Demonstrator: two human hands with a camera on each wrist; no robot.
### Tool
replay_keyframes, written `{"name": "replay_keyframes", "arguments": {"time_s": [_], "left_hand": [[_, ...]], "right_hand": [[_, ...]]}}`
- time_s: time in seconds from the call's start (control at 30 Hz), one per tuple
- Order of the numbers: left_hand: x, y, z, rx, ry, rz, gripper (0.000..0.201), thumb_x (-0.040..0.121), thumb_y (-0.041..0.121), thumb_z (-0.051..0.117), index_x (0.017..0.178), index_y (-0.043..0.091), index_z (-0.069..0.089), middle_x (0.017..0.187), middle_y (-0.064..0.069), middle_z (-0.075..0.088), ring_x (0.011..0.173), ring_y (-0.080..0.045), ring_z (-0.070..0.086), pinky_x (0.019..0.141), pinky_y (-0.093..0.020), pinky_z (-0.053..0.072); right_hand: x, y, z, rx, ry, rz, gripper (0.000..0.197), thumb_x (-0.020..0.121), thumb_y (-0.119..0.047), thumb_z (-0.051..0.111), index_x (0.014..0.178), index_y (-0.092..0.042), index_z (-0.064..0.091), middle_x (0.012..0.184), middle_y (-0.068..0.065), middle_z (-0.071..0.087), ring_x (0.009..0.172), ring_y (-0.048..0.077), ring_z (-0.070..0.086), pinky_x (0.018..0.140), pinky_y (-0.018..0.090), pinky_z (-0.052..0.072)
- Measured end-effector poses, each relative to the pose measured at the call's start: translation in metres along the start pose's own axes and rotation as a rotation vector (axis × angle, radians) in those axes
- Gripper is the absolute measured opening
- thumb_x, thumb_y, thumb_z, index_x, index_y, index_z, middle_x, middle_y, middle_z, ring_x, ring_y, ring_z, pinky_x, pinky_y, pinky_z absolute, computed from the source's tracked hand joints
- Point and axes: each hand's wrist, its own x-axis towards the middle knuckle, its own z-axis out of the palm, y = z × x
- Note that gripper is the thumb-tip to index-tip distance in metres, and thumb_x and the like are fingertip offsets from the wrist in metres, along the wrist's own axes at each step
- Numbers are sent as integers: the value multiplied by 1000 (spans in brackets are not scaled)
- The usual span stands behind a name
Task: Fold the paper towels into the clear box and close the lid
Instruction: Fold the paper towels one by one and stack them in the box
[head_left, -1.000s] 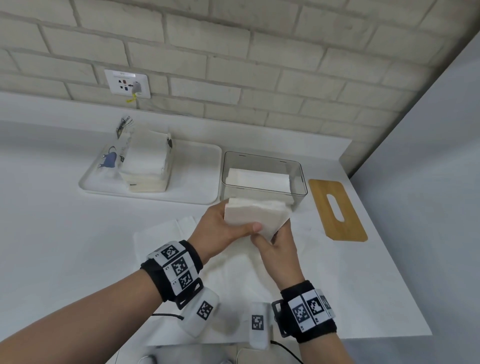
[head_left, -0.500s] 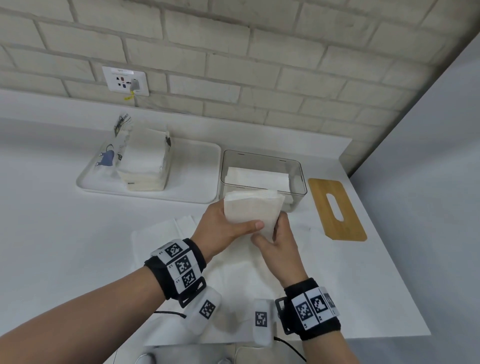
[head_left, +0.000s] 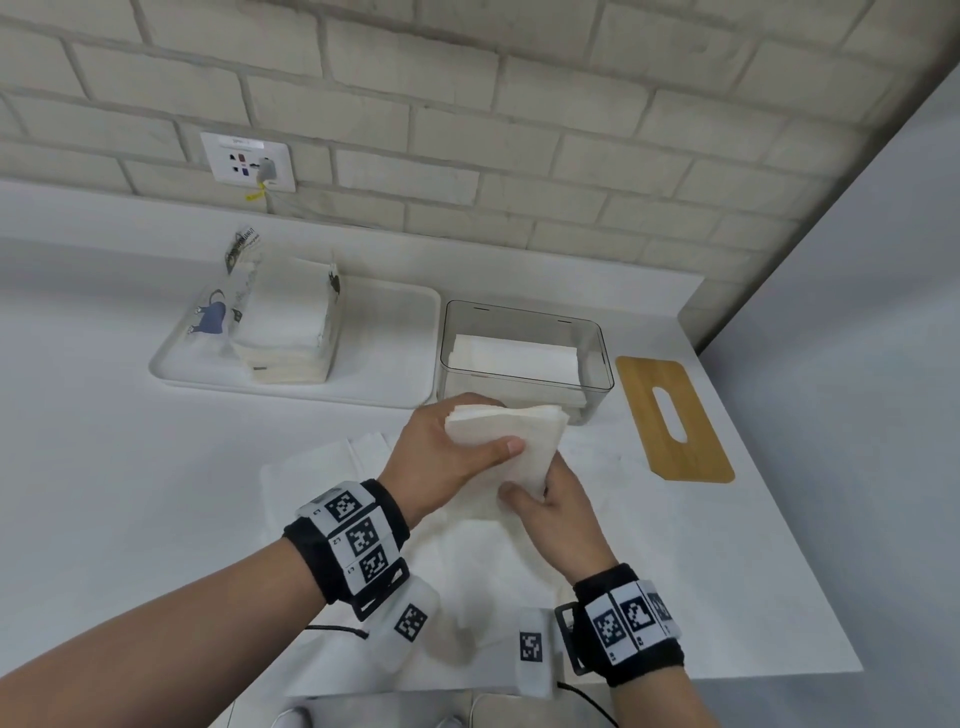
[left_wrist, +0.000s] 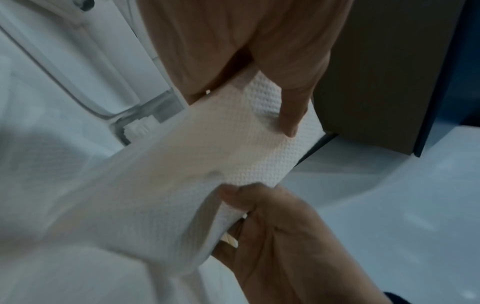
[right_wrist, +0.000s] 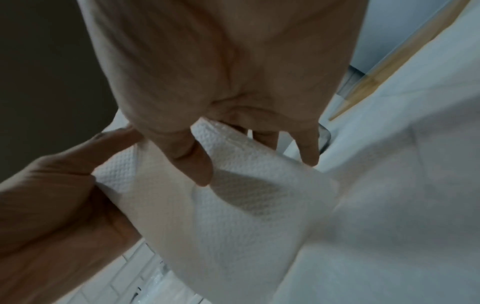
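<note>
Left hand: our left hand (head_left: 441, 457) grips the upper part of the folded paper towel (head_left: 511, 441), thumb across its near face, fingers curled behind.
Right hand: our right hand (head_left: 558, 506) pinches the towel's lower corner between thumb and fingers.
Towel position: we hold it lifted off the surface (head_left: 130, 493), between both hands, just in front of the clear box (head_left: 597, 387) and not yet inside.
Box contents: white towels already lie in it; the bamboo lid (head_left: 674, 418) lies flat to its right, off the box.
Loose sheets: more paper towels (head_left: 322, 467) lie spread on the surface under our wrists.
Supply: an opened pack of towels (head_left: 291, 327) sits on the white tray (head_left: 395, 332).
Risk, unfolding: we judge the layers may fan open if either pinch slackens.
Risk, snagging: the towel's edge may catch the box's near rim and crumple.
Risk, dragging: our wrists may pull the loose sheets askew.
</note>
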Motion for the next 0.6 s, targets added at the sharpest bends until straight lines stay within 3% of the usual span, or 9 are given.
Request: {"name": "replay_keyframes", "arguments": {"time_s": [0.17,0.3,0.37,0.47,0.6], "left_hand": [[9,27,-22,107,-36,130,32,75,8,90,101,20,76,97,6,76,86,-5,70,78,-19,56],[21,46,-43,392,-181,164,49,73,25,94,116,34,72,101,8,74,95,-11,71,90,-22,55],[23,47,-49,569,-278,156,36,79,29,89,111,35,75,100,9,76,93,-12,71,85,-26,55],[18,38,-53,532,-238,126,15,85,23,85,98,26,79,88,10,78,83,-8,73,74,-24,55],[10,1,-60,509,-175,30,17,84,22,85,94,33,77,88,19,77,81,3,70,76,-13,49]], "right_hand": [[1,-22,-24,-97,-1,-87,34,93,-10,61,118,-32,62,108,-14,72,100,0,66,89,32,56],[1,-52,-46,-509,-91,-290,17,92,-17,56,107,-25,57,93,-9,63,83,11,60,75,39,54],[0,-62,-50,-643,-118,-363,19,92,-18,54,108,-27,56,93,-11,60,82,13,57,72,39,52],[1,-60,-56,-684,-110,-350,25,91,-25,55,115,-33,57,103,-16,64,91,11,60,76,36,53],[3,-25,-57,-663,-55,-216,30,92,-27,59,121,-29,61,116,-15,67,106,10,62,91,34,52]]}}
